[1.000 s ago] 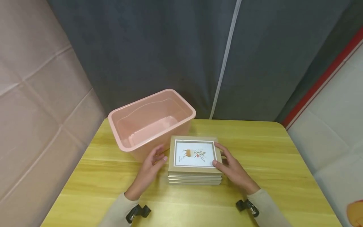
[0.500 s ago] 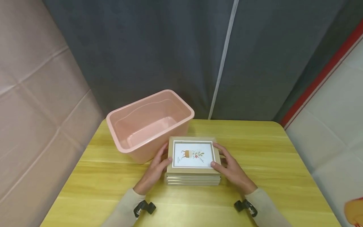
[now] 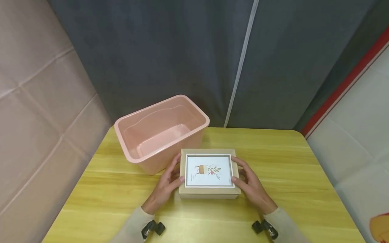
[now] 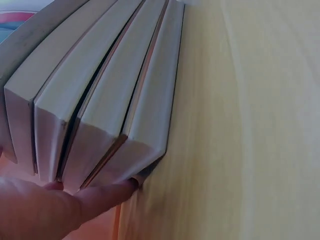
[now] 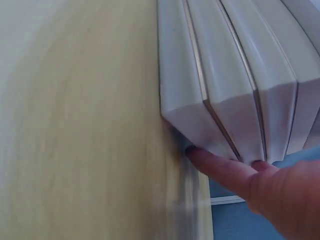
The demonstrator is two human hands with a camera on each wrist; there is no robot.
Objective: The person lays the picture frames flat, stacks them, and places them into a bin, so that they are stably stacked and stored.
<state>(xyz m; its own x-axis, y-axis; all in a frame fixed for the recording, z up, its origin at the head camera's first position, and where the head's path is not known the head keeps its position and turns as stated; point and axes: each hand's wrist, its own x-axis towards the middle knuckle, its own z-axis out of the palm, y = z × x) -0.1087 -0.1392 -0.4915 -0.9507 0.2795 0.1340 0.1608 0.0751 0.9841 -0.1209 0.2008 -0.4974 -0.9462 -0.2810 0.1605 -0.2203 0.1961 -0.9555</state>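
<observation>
A stack of several picture frames [image 3: 209, 196] lies between my two hands in the head view. The top frame [image 3: 194, 168] has a pale wood border and a white print of a plant in an orange pot. My left hand [image 3: 163, 189] grips the stack's left side, thumb at the top frame's edge. On the opposite side my right hand [image 3: 254, 189] holds it likewise, thumb on the top. Both wrist views show the stacked white edges of the frames [image 4: 105, 95], with a left finger [image 4: 107, 196] and a right finger [image 5: 220, 167] at the bottom corners.
A pink plastic bin [image 3: 161, 135] stands open-topped behind and left of the stack, close to the left hand. All of this rests on a yellow wood-grain table [image 3: 288, 168]. A dark curtain [image 3: 158, 50] hangs behind its far edge.
My left hand has come in from beside the stack and taken hold of its left side. The stack's top now tilts more toward the camera, and less of its front shows.
</observation>
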